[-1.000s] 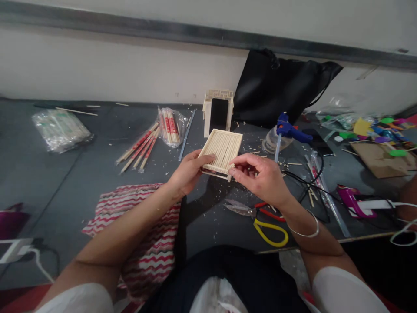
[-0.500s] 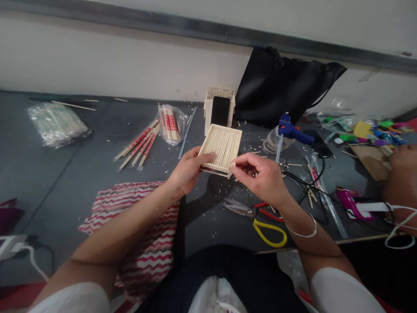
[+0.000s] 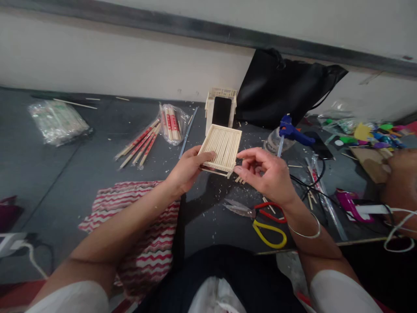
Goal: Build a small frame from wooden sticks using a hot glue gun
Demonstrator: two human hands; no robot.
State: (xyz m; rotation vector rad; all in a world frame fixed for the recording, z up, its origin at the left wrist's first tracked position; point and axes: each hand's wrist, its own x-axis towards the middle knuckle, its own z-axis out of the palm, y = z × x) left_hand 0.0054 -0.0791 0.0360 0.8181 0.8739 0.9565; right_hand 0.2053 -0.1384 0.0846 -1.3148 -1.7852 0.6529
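Note:
My left hand (image 3: 189, 170) is closed round the left edge of a small wooden stick panel (image 3: 223, 145), its thumb lying on top of the slats. The panel is a framed rectangle of pale sticks laid side by side, held tilted above the table. Just off its lower right corner is my right hand (image 3: 267, 174), thumb and forefinger apart with nothing visible between them. Behind the panel stands a small stick-built model (image 3: 224, 92) with a black phone (image 3: 222, 111) leaning on it. Scissors (image 3: 257, 213) with one red and one yellow handle lie below my right hand.
A blue glue gun (image 3: 295, 130) rests on a clear jar at right, its cable trailing. Wrapped chopsticks (image 3: 140, 145) and a plastic-wrapped pack (image 3: 57, 123) lie left. A striped cloth (image 3: 146, 230) lies in front. Another person's arm (image 3: 404, 187) is at far right.
My right hand has moved slightly right, away from the panel's corner, and its thumb and forefinger have parted. The left hand keeps its grip on the panel.

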